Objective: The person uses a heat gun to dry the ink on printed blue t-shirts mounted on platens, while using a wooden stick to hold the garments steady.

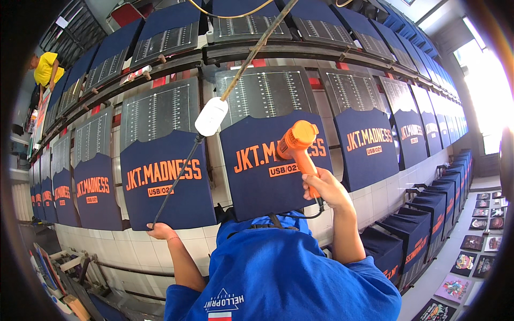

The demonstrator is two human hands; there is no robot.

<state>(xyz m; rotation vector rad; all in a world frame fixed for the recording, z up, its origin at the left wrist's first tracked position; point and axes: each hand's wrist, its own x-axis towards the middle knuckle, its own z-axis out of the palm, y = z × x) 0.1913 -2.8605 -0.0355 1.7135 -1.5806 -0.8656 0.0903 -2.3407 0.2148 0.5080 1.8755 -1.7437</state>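
My right hand (330, 187) is closed around the handle of an orange hair dryer (297, 140). Its round head is over the orange print of a navy T-shirt (267, 188) stretched on a dark board (267, 96) with ruled white scales. From the handle's bottom hangs a black cord. Lower left, my left hand (162, 231) pinches a black cable (179, 176) at the edge of the neighbouring navy T-shirt (167, 200). That cable runs up to a white plug connector (212, 116), which hangs from a brownish overhead cord (259, 47).
More shirt-covered boards (368, 144) extend left and right, with another row behind a dark rail (257, 52). Navy shirts on boards (428, 214) stand at the lower right. Printed pictures (455, 289) line the right wall. Far left, a person in a yellow shirt (46, 68) leans over a table.
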